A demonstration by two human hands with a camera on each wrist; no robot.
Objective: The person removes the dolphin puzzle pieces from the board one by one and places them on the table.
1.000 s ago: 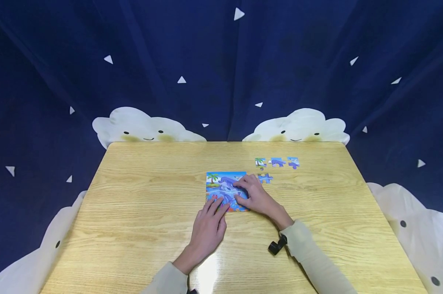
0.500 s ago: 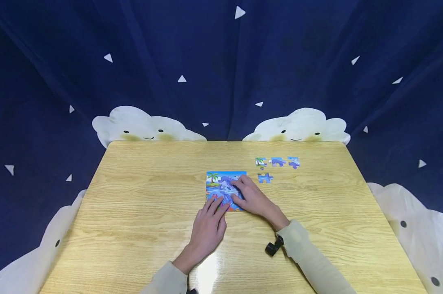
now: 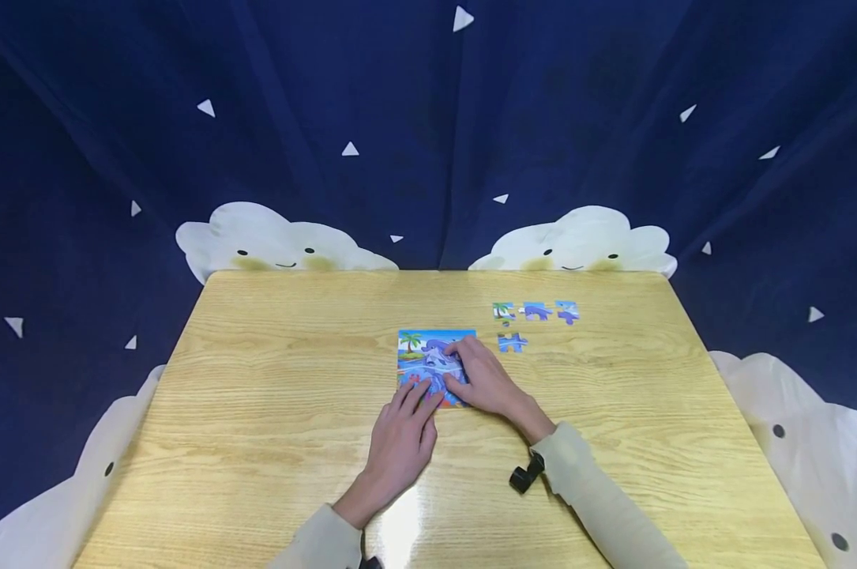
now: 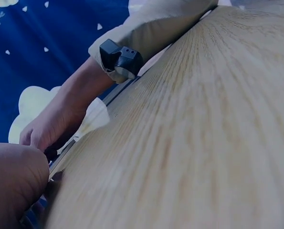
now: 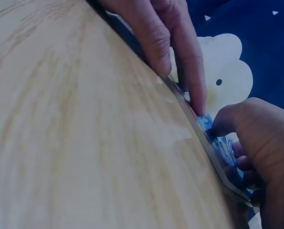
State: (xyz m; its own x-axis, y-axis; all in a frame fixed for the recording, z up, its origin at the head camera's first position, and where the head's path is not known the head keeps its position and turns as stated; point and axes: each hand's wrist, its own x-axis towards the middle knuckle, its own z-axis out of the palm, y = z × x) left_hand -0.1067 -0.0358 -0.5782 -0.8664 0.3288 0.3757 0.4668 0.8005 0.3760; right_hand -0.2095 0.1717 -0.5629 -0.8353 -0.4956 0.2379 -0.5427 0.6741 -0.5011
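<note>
A square jigsaw puzzle with a dolphin, sea and palm tree picture lies at the middle of the table. My left hand rests its nearly straight fingertips on the puzzle's front edge. From the right, my right hand reaches over the puzzle, thumb and forefinger bent and set down apart on the picture. In the right wrist view the right thumb touches the thin puzzle, with the other fingers curled beyond it. Whether a piece sits between thumb and fingers is hidden. The left wrist view shows mostly tabletop.
Loose puzzle pieces lie behind and right of my right hand: a palm tree piece, a dolphin piece, a corner piece and a blue wave piece. The wooden table ends at a dark blue curtain.
My right hand has shifted slightly left across the puzzle, thumb and forefinger staying on the picture. My left hand and the loose pieces have kept their places.
</note>
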